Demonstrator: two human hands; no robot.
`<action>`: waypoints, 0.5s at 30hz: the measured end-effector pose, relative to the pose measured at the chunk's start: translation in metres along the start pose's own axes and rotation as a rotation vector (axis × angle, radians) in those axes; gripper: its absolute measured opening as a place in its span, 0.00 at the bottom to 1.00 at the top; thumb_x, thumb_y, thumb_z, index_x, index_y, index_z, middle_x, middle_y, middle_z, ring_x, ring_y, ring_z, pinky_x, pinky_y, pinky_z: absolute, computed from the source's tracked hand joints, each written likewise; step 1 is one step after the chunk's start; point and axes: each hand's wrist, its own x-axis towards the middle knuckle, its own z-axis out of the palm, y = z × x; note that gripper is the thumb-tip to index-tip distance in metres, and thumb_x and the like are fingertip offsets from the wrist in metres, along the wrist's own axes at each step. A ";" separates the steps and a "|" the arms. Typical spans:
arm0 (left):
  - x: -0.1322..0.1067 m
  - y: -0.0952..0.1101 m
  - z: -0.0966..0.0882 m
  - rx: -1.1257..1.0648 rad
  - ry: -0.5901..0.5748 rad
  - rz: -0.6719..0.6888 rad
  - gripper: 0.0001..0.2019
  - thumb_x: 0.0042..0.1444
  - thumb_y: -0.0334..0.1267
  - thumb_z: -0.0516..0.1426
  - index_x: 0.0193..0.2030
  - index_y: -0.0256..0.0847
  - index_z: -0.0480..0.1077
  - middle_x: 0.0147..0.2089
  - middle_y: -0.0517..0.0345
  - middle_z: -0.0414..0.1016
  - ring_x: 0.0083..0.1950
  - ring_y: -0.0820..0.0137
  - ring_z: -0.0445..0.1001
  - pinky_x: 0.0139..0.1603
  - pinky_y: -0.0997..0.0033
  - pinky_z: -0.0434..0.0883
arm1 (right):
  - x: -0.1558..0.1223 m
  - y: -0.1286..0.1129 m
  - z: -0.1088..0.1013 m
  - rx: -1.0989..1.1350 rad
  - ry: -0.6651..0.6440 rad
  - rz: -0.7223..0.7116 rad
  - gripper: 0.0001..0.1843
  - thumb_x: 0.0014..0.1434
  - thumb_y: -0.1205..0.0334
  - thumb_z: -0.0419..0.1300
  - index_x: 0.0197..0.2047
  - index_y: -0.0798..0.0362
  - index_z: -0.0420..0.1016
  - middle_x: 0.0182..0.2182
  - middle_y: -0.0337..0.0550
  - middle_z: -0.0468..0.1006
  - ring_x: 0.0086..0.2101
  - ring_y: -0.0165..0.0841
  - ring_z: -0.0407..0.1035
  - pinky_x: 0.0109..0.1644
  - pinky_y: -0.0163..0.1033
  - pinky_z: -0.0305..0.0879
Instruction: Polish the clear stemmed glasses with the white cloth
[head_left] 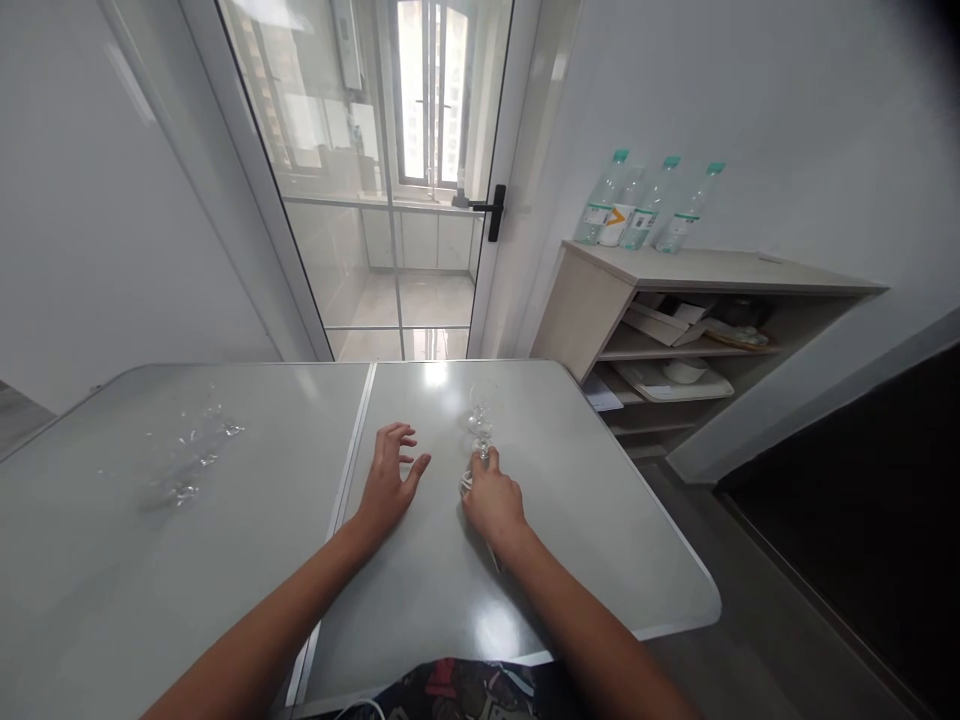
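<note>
Head view: nearest us, patterned clothing (472, 692) sits at the edge of the pale surface (600, 520); beyond it our right hand (496, 503) reaches down, its fingers at a clear shiny item (480, 425) lying just ahead, though whether they grip or merely press we cannot tell. White loops (466, 482) show at that hand's left side. Our left hand (391, 482) is near, its fingers released and loosely bent. Across the seam (352, 430), clear pieces (208, 458) lie farther left. Past the surface stand a shelved cabinet (592, 300) carrying bottles (642, 222), three capped in green, and a glass door (341, 250) with a black handle (495, 212)
</note>
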 end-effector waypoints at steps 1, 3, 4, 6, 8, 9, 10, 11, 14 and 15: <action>0.000 -0.001 0.000 0.002 0.003 0.000 0.16 0.67 0.42 0.56 0.59 0.46 0.61 0.59 0.48 0.62 0.50 0.66 0.75 0.43 0.61 0.80 | 0.000 0.000 0.000 0.005 -0.004 -0.005 0.36 0.59 0.67 0.54 0.71 0.53 0.58 0.73 0.63 0.50 0.39 0.40 0.79 0.41 0.42 0.68; 0.001 -0.002 0.000 0.006 0.006 -0.003 0.15 0.67 0.42 0.56 0.58 0.46 0.62 0.59 0.48 0.62 0.50 0.66 0.75 0.43 0.62 0.80 | 0.001 -0.001 0.001 0.015 -0.006 -0.011 0.36 0.59 0.67 0.55 0.71 0.53 0.57 0.73 0.63 0.49 0.38 0.38 0.79 0.41 0.41 0.67; 0.001 -0.003 0.000 0.008 0.005 -0.005 0.15 0.67 0.42 0.56 0.58 0.46 0.62 0.59 0.48 0.62 0.49 0.66 0.75 0.43 0.62 0.80 | 0.001 -0.001 0.001 0.018 -0.006 -0.007 0.36 0.59 0.67 0.55 0.71 0.53 0.57 0.73 0.63 0.49 0.38 0.38 0.79 0.41 0.41 0.67; 0.001 -0.004 0.000 0.014 0.001 -0.011 0.14 0.67 0.42 0.56 0.57 0.46 0.63 0.59 0.48 0.62 0.49 0.66 0.75 0.43 0.62 0.80 | 0.001 -0.001 0.001 0.018 -0.002 0.003 0.36 0.59 0.67 0.55 0.71 0.54 0.58 0.73 0.63 0.50 0.39 0.39 0.79 0.41 0.41 0.67; 0.001 -0.004 0.000 0.019 0.003 -0.016 0.14 0.67 0.42 0.56 0.57 0.46 0.63 0.58 0.49 0.62 0.49 0.67 0.75 0.43 0.63 0.79 | 0.000 -0.001 -0.001 0.019 0.001 0.008 0.36 0.59 0.67 0.55 0.71 0.54 0.58 0.73 0.63 0.51 0.40 0.40 0.79 0.41 0.41 0.67; 0.001 -0.004 -0.001 0.020 0.009 -0.018 0.14 0.67 0.42 0.56 0.57 0.46 0.63 0.58 0.49 0.62 0.49 0.67 0.75 0.43 0.64 0.79 | -0.001 -0.001 -0.002 0.025 0.003 0.010 0.36 0.59 0.68 0.55 0.70 0.54 0.59 0.72 0.62 0.52 0.40 0.40 0.79 0.41 0.41 0.67; 0.001 -0.004 -0.001 0.021 0.015 -0.018 0.14 0.67 0.42 0.56 0.56 0.45 0.63 0.58 0.49 0.63 0.49 0.67 0.75 0.43 0.64 0.79 | -0.003 -0.002 -0.003 0.037 0.012 0.017 0.35 0.58 0.69 0.55 0.69 0.54 0.60 0.72 0.62 0.53 0.39 0.40 0.79 0.41 0.41 0.66; 0.001 -0.004 -0.001 0.024 0.018 -0.017 0.13 0.67 0.42 0.56 0.56 0.45 0.64 0.57 0.49 0.64 0.49 0.67 0.75 0.43 0.64 0.79 | -0.005 -0.003 -0.005 0.059 0.030 0.027 0.33 0.59 0.69 0.55 0.68 0.54 0.62 0.71 0.62 0.56 0.39 0.40 0.78 0.41 0.41 0.66; 0.002 -0.001 -0.003 0.030 -0.057 -0.027 0.08 0.68 0.42 0.55 0.49 0.43 0.68 0.50 0.52 0.70 0.47 0.67 0.75 0.45 0.64 0.77 | -0.012 -0.008 -0.014 0.222 0.127 0.009 0.22 0.59 0.71 0.54 0.56 0.54 0.72 0.59 0.57 0.71 0.37 0.38 0.76 0.42 0.41 0.65; 0.003 0.001 -0.005 0.013 -0.132 -0.038 0.08 0.68 0.42 0.54 0.46 0.42 0.69 0.46 0.54 0.72 0.44 0.67 0.76 0.45 0.64 0.76 | -0.014 -0.010 -0.017 0.324 0.162 -0.047 0.18 0.59 0.71 0.54 0.52 0.53 0.74 0.53 0.53 0.74 0.38 0.38 0.75 0.43 0.40 0.65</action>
